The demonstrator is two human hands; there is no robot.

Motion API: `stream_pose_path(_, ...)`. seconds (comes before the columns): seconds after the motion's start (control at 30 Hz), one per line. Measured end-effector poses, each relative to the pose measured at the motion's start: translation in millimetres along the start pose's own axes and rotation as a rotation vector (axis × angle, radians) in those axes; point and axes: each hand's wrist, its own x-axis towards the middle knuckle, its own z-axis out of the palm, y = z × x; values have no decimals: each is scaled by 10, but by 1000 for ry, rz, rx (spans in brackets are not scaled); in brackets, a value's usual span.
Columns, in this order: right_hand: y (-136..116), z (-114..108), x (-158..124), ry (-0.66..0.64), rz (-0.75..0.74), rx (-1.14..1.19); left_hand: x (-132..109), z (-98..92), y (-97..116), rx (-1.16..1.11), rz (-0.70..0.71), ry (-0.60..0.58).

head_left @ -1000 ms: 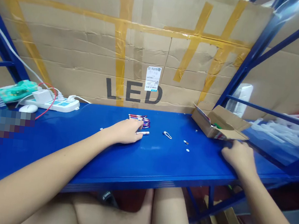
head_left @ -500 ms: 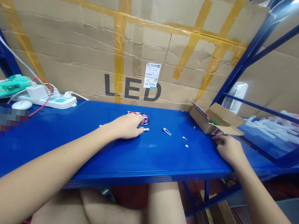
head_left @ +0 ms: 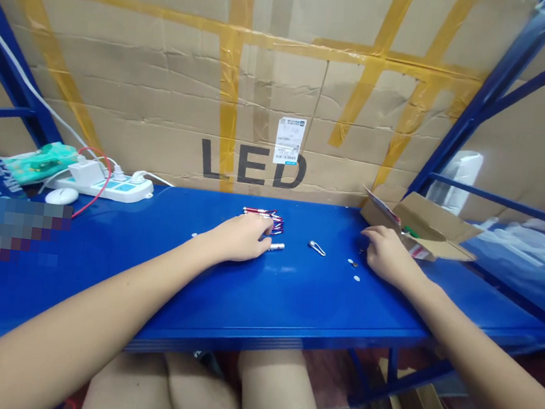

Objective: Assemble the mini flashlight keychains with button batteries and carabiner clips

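My left hand [head_left: 245, 237] rests on the blue table [head_left: 261, 302], its fingers bent beside a bundle of small red and silver pieces [head_left: 277, 225]. A short silver cylinder [head_left: 276, 247] lies at its thumb; whether the fingers grip it is unclear. My right hand [head_left: 385, 253] hovers over the table just left of the open cardboard box [head_left: 427, 225], fingers bent, with nothing clearly visible in them. Between the hands lies a metal clip [head_left: 317, 248], with small white discs [head_left: 356, 278] to its right.
A white power strip [head_left: 129, 191] with plugs and a red cable stands at the back left, near a teal packet [head_left: 44, 162]. Behind rises a large taped cardboard sheet [head_left: 166, 100]. Blue frame posts [head_left: 481, 103] stand at right, beside white plastic pieces [head_left: 528, 250].
My right hand has moved left, away from the front of the cardboard box. The left hand stays by the bundle. The whole view has shifted slightly.
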Motion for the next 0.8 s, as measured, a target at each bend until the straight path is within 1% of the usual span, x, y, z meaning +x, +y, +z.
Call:
stream_pose_path(0.07,27,62,80,-61,51,-27,0,-11,-27,0,-9,-9)
stream_pose_path(0.13,34,109,127,-165,114,4,0,-17,-46,13,-2,-12)
stream_pose_path(0.2,8,129,130,-238,135,54,1,-15,-53,35,15,-1)
stream_pose_path(0.3,-105,100,55,-251,125,117,6,-1,-45,55,37,10)
stream_pose_path(0.4,-298,22,-67,-262,126,199,13,7,-34,48,51,19)
stream_pose_path(0.53,-591,-104,-240,-220,74,284,9,-13,-30,22,44,48)
stream_pose_path(0.73,-947,-279,-580,-60,69,380,-6,-21,-38,20,40,33)
stream_pose_path(0.8,-1082,-316,-657,-33,23,427,-4,-10,-36,24,44,30)
